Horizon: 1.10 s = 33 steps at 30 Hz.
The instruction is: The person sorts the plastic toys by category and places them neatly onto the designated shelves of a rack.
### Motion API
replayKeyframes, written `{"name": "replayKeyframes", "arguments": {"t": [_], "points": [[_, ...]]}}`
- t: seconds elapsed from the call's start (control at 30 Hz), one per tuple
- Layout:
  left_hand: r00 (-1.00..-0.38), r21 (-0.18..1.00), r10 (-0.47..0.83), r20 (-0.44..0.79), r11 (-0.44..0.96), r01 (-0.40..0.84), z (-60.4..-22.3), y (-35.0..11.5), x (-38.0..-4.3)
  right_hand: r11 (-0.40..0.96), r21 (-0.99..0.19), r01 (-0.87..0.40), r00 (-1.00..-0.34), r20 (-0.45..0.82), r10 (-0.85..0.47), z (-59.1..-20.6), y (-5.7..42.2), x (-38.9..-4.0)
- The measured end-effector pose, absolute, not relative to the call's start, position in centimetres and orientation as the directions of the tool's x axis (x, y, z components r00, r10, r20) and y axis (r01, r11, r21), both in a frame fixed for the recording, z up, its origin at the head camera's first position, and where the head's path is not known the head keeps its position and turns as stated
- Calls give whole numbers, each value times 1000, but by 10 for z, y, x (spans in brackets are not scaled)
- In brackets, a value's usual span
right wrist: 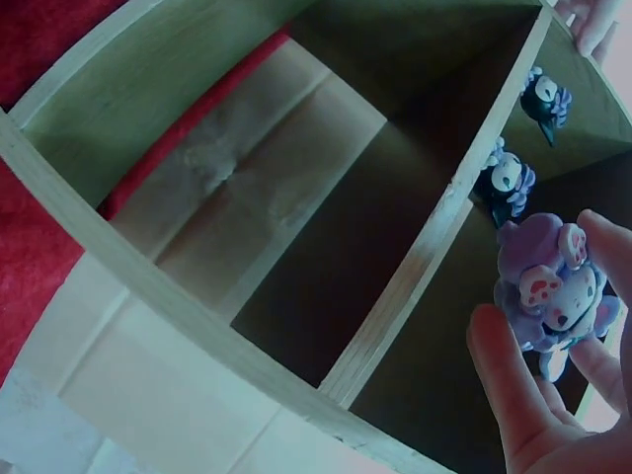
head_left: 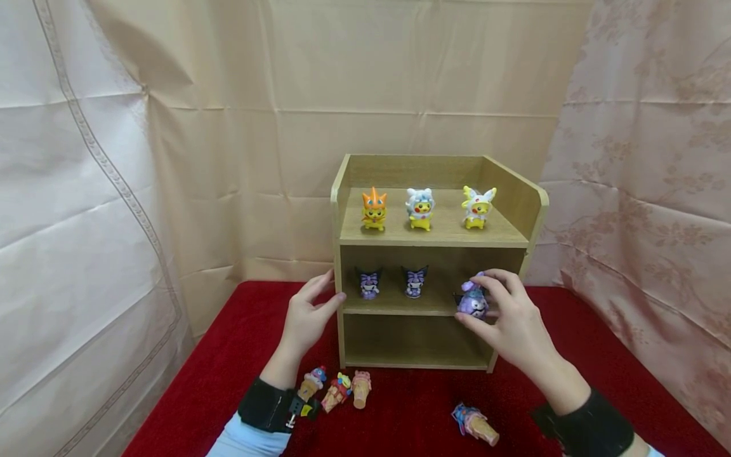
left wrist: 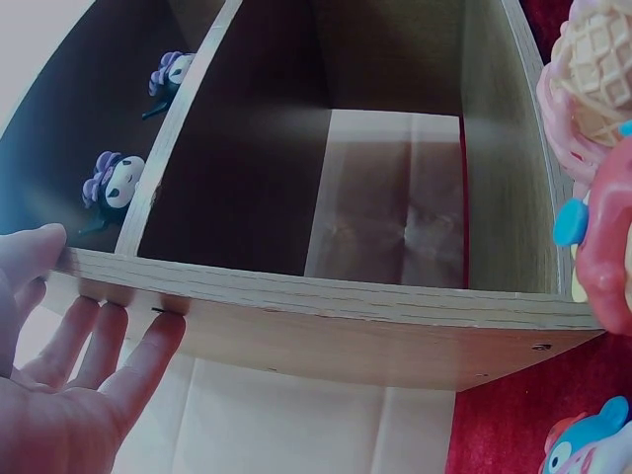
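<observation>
My right hand pinches a purple figurine between thumb and fingers, at the right front of the middle shelf. In the right wrist view this figurine lies tilted, pale paws and face showing. Two dark-eared purple figurines stand on the same shelf, to the left and centre. With my left hand I hold the left side panel of the wooden shelf unit. The left wrist view shows the thumb over the panel's front edge and the other fingertips against its outer face.
Three yellow figurines in costumes stand on the top shelf. Several ice-cream-cone figurines lie on the red cloth by my left wrist. Another cone figurine lies at the front right. Curtains hang behind and beside.
</observation>
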<state>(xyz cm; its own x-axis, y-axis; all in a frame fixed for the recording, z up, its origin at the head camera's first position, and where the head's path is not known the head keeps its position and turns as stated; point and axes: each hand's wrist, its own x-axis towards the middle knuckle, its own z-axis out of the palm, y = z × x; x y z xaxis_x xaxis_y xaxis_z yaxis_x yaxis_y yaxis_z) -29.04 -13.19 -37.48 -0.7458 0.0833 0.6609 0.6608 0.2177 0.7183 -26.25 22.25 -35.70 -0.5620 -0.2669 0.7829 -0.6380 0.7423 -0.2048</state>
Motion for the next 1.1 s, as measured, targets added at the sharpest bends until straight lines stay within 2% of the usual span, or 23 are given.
{"name": "replayKeyframes", "arguments": {"t": [0.37,0.6,1.1], "points": [[-744,716,84,663,218,663,-374,-132,-290,814,-219,-538,-557,817,-148,-354,214,-278],[-744,716,84,663,219,663,-374,-132,-290,843,-283,-458,-613,787,-69,-354,207,-288],[-742,715,88,664,212,666,-374,-133,-291,857,-337,-390,-688,725,-28,-354,203,-306]]}}
